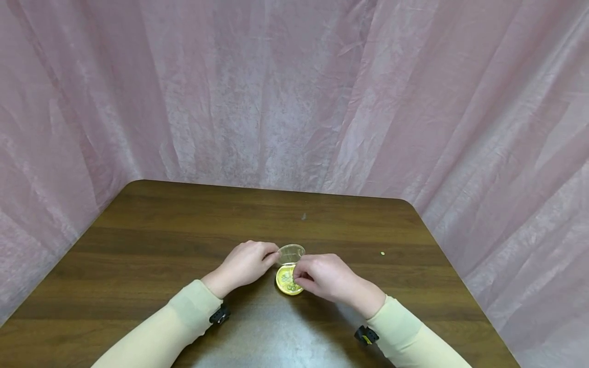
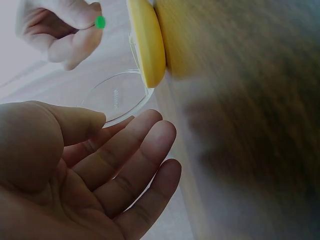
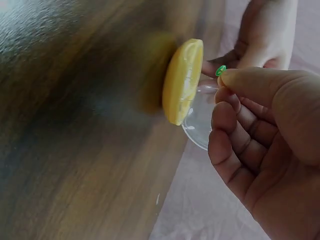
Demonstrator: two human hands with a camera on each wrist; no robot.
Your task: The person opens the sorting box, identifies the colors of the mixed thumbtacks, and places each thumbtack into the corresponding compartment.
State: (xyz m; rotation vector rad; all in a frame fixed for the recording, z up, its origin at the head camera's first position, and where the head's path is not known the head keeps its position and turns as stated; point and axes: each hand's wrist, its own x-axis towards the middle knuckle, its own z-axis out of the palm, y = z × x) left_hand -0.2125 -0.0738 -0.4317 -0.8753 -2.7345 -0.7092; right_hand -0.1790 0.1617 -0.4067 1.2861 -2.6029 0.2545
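A round yellow case (image 1: 280, 288) lies on the table with its clear hinged lid (image 1: 292, 252) raised. Small greenish pieces (image 1: 286, 277) are inside it. My left hand (image 1: 246, 261) pinches the edge of the lid between thumb and forefinger; the other fingers (image 2: 150, 185) are loosely bent. Over the case, my right hand (image 1: 325, 276) pinches a small green disc (image 3: 221, 70) between thumb and forefinger. In the left wrist view the green disc (image 2: 100, 22) shows at the fingertips, apart from the yellow case (image 2: 150, 42). Its exact kind is too small to tell.
A tiny pale disc (image 1: 382, 253) lies on the brown wooden table (image 1: 184, 225) to the right of my right hand. Farther back is a small translucent scrap or mark (image 1: 303, 216). A pink curtain (image 1: 276, 92) hangs behind the table.
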